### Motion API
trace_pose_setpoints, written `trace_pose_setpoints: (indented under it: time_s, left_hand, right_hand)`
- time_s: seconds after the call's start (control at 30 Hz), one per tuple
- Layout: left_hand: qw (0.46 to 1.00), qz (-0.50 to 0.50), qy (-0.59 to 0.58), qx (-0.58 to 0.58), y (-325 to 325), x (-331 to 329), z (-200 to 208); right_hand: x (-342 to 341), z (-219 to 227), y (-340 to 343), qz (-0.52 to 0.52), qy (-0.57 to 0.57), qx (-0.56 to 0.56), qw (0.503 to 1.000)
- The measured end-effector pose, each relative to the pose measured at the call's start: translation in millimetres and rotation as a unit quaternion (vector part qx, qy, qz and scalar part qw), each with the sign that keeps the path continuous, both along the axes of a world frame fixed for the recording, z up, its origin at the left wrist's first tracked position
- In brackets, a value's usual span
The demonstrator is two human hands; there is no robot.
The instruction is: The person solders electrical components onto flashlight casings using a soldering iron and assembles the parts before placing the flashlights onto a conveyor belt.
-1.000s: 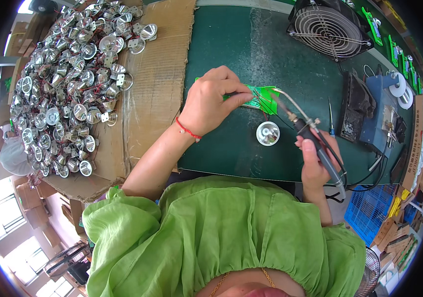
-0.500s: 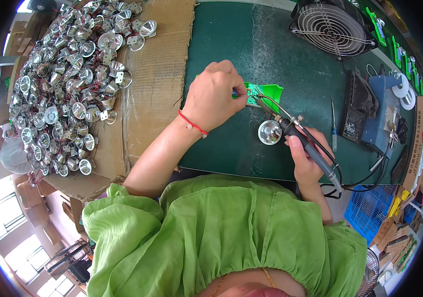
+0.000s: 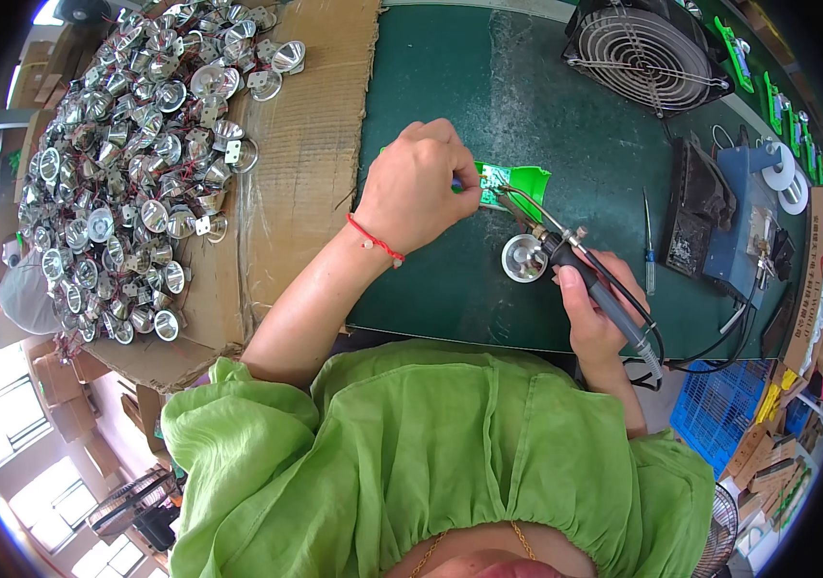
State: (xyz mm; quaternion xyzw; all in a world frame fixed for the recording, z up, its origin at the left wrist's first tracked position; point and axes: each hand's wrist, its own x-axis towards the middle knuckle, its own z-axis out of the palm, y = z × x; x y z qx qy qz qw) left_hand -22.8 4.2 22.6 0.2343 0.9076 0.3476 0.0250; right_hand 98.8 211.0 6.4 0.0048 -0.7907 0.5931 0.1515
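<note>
My left hand [image 3: 421, 183] is closed in a pinch at the left end of a green plastic housing [image 3: 533, 181]. A small blue bit shows at its fingertips, but I cannot make out what it is. Inside the housing lies a small circuit board [image 3: 493, 177]. My right hand [image 3: 599, 313] grips a soldering iron [image 3: 613, 306] with a thin curved metal tube along it. The iron's tip end reaches the board, though exact contact cannot be made out. Just below the tip, a silvery reflector cup [image 3: 524, 258] rests on the green mat [image 3: 431, 308].
A heap of reflector cups [image 3: 142, 144] covers cardboard [image 3: 310, 144] on the left. A fan [image 3: 650, 58] stands at the back right. Further right are a screwdriver [image 3: 650, 250], a blue soldering unit [image 3: 734, 212] and wire spools [image 3: 787, 183]. Another person [image 3: 21, 289] is at far left.
The soldering iron and my right hand have shifted very slightly. My left hand stays nearly in place. The other person at far left has moved a little.
</note>
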Motion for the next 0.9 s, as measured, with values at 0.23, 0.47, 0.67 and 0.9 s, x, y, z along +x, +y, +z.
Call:
trace_pose_setpoints:
  time_s: [0.23, 0.47, 0.67, 0.9]
  left_hand:
    - [1.000, -0.005, -0.008, -0.009, -0.6, -1.2, 2.1]
    - [1.000, -0.013, -0.013, -0.004, -0.9, -4.8, 2.3]
    - [1.000, -0.020, -0.013, -0.002, -2.5, -6.3, 3.8]
    - [0.989, -0.124, 0.003, 0.082, -27.3, -16.6, 19.6]
  right_hand:
    - [3.9, -1.8, 5.8, -0.041, 0.015, -0.047, 0.998]
    - [1.9, -7.3, 10.5, -0.044, 0.027, -0.061, 0.997]
    - [-0.6, -6.2, 13.1, -0.056, 0.029, -0.086, 0.994]
    - [-4.9, -0.5, 23.8, -0.116, 0.032, -0.094, 0.988]
